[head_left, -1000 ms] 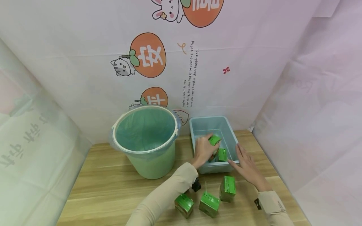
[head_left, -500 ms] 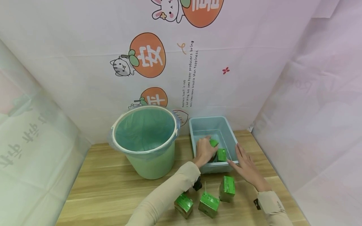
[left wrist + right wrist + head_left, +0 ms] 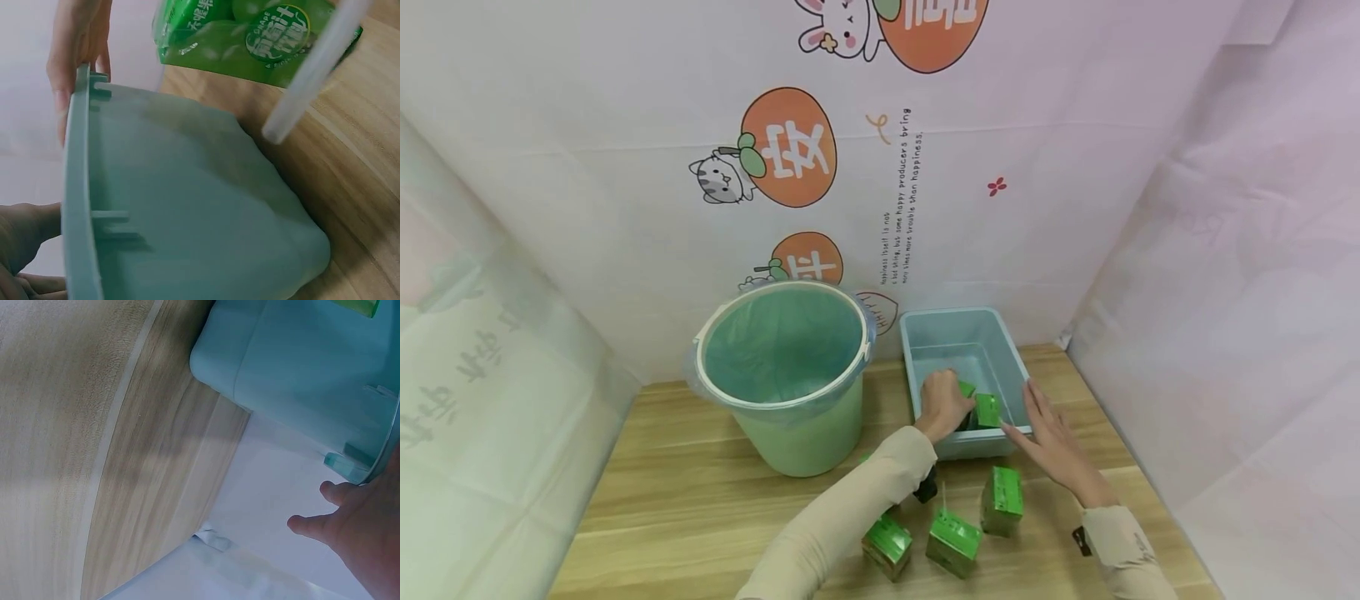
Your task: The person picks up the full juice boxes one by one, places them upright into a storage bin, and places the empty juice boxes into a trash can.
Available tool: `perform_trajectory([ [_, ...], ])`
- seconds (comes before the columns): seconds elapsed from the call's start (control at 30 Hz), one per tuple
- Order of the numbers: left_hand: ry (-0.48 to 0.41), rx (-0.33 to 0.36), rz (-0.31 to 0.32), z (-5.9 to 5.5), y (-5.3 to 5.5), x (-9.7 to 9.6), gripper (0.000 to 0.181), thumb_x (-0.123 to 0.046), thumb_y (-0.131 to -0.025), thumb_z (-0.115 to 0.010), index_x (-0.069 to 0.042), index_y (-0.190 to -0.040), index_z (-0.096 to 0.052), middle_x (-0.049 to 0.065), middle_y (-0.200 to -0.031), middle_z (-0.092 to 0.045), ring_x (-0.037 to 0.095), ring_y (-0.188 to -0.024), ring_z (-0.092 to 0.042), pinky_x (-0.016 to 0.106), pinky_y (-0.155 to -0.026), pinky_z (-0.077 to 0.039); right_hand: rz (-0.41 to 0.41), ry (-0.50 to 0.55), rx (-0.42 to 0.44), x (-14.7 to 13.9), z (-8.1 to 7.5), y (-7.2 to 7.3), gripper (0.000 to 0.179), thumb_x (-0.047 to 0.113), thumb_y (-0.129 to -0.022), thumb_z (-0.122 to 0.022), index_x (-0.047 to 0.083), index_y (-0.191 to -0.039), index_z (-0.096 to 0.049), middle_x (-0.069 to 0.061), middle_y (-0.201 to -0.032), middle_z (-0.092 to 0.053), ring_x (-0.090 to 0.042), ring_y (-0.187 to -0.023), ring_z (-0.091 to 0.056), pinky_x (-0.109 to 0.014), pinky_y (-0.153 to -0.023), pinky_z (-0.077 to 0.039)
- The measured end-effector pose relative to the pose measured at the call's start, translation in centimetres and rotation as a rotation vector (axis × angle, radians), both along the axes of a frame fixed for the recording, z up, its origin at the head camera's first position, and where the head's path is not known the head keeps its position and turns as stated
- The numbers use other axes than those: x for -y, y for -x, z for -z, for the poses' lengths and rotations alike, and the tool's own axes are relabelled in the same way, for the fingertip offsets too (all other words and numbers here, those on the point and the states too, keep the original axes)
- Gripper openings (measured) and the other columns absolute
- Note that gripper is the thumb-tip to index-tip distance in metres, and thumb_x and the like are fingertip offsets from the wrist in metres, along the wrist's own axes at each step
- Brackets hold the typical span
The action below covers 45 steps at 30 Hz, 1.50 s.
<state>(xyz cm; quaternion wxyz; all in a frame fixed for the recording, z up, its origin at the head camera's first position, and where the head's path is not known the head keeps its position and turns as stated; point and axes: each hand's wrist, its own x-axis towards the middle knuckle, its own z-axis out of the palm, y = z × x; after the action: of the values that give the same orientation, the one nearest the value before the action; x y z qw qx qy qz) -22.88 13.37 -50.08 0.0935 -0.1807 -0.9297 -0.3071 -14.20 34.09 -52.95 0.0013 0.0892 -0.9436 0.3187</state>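
My left hand [image 3: 945,407] reaches into the light blue plastic bin [image 3: 947,333] and holds a green grape juice carton [image 3: 966,389], mostly hidden by the fingers. Against it stands a second juice carton [image 3: 988,410], in the bin's near part. At the bin's near right corner rests my right hand [image 3: 1060,446], its fingers straight along the side rim and the thumb at the front rim. The right wrist view shows fingertips of this hand [image 3: 369,531] stretched out beside the bin wall. Seen from the left wrist, a carton [image 3: 250,47] carries a clear straw [image 3: 306,87].
Three juice cartons stand on the wooden table before the bin: a left one [image 3: 887,546], a middle one with a straw [image 3: 953,542] and a right one [image 3: 1002,500]. A bag-lined green bucket [image 3: 805,437] stands left of the bin. Printed cloth [image 3: 1037,250] surrounds the table.
My left hand has moved lower and slightly nearer in the bin, taking the carton down beside the other one. The right hand stays at the bin's corner.
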Motion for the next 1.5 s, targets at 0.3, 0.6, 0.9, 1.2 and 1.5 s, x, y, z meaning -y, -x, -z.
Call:
perform_trajectory([
  [0.3,0.018,0.098,0.013,1.0,0.2,-0.6,0.062,-0.019,-0.092,-0.087,-0.017,-0.054,-0.038,-0.007,-0.046,-0.031,0.004,-0.041,-0.034,0.017,-0.043,-0.034,0.004,0.010,-0.003,0.0,0.0,-0.1,0.094,0.048,-0.110,-0.054,-0.001,-0.168,0.001,-0.021,-0.175,0.008,-0.051,-0.158,0.000,-0.076,-0.120,0.001],
  [0.6,0.008,0.105,0.001,1.3,-0.1,-0.8,0.029,-0.010,-0.091,-0.085,-0.005,-0.075,-0.062,0.008,-0.066,-0.057,0.015,-0.054,-0.057,0.022,-0.051,-0.047,0.010,0.006,-0.003,-0.1,-0.1,0.0,0.094,0.048,-0.110,-0.054,0.000,-0.168,0.001,-0.020,-0.176,0.009,-0.052,-0.158,0.000,-0.076,-0.120,0.001],
  [0.9,0.066,0.134,-0.001,1.3,-0.4,-0.8,0.029,-0.012,-0.086,-0.090,0.003,-0.101,-0.069,0.011,-0.073,-0.061,0.018,-0.061,-0.063,0.024,-0.053,-0.051,0.008,-0.001,-0.013,0.1,-0.3,-0.2,0.094,0.048,-0.110,-0.054,-0.002,-0.168,0.000,-0.022,-0.175,0.007,-0.055,-0.157,-0.005,-0.078,-0.119,-0.001],
  [1.2,0.157,0.119,-0.010,1.6,-0.4,-0.9,0.037,-0.019,-0.084,-0.093,0.002,-0.105,-0.072,0.012,-0.078,-0.067,0.019,-0.066,-0.068,0.023,-0.056,-0.056,0.005,0.010,-0.002,0.0,-0.3,-0.2,0.093,0.048,-0.110,-0.054,-0.002,-0.168,0.000,-0.022,-0.175,0.009,-0.053,-0.157,-0.001,-0.077,-0.119,0.001],
  [1.5,0.179,0.133,0.024,1.7,-0.5,-0.6,0.036,-0.021,-0.083,-0.094,-0.002,-0.102,-0.070,0.011,-0.082,-0.065,0.022,-0.074,-0.068,0.026,-0.062,-0.057,0.006,0.002,-0.009,0.2,-0.4,-0.3,0.093,0.047,-0.110,-0.054,-0.003,-0.168,-0.001,-0.023,-0.175,0.008,-0.055,-0.156,-0.003,-0.078,-0.118,-0.001],
])
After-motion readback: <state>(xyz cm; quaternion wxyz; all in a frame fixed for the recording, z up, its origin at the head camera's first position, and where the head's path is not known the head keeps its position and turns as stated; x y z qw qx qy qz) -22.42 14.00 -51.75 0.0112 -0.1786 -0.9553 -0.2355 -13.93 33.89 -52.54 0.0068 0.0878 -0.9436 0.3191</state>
